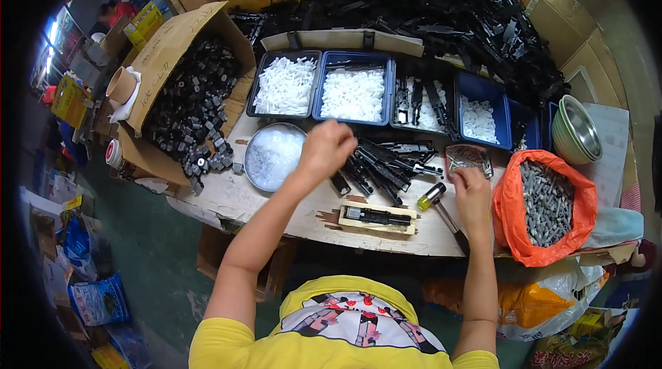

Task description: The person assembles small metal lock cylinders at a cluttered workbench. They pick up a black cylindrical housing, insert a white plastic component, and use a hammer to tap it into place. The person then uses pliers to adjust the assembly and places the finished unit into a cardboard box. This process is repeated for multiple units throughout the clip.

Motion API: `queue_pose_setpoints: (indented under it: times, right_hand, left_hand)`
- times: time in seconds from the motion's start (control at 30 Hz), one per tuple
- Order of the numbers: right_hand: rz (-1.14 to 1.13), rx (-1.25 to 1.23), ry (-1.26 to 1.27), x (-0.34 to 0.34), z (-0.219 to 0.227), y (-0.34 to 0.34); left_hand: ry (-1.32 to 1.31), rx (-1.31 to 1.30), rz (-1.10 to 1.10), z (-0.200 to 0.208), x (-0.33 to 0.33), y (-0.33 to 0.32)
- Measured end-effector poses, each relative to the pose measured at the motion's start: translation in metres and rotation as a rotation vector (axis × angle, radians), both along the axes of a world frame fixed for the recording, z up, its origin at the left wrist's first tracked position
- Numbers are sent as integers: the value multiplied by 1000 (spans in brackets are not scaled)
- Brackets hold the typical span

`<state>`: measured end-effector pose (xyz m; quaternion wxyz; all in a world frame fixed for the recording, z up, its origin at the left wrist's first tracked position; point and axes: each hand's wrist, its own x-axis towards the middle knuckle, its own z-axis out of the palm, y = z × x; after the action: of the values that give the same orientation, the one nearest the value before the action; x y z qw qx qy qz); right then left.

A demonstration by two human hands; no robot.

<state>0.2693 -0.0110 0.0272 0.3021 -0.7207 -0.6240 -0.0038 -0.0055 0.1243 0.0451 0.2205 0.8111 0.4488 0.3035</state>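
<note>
My left hand [329,150] is raised over the table in front of a blue tray [390,93] of small white plastic parts. Its fingers are curled together, and whatever they may hold is hidden. At the right, my right hand [471,185] has its fingertips pinched at the near edge of a small tray of thin metal pins [467,156]; I cannot make out a pin in them. Between the hands, a long black part [379,216] lies in a wooden holding block [376,229]. A hammer [449,220] with a yellow-tipped head rests beside it. Several black parts [383,170] lie behind the block.
A round bowl [246,162] of translucent pieces stands left, beside a carton [165,58] of black blocks. More trays [318,65] line the back before a black heap [441,10]. An orange bag [509,212] of grey metal parts and stacked bowls [567,136] stand right.
</note>
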Motion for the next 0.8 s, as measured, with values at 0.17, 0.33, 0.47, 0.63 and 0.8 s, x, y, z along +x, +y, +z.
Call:
queue_pose_setpoints:
  times: [0.17, 0.33, 0.47, 0.63, 0.8]
  right_hand:
    - [-137, -232, -426, 14, 6, 20]
    - [-117, -320, -506, 24, -16, 35]
    - [-102, -281, -414, 26, -12, 34]
    - [-74, -137, -310, 31, -10, 29]
    - [-21, -64, -224, 30, -9, 23]
  left_hand:
    - [414, 79, 224, 10, 44, 73]
    - [490, 8, 159, 1, 53, 100]
    - [329, -7, 144, -9, 41, 109]
    - [-291, -354, 120, 0, 29, 108]
    - [-843, -732, 27, 15, 24, 81]
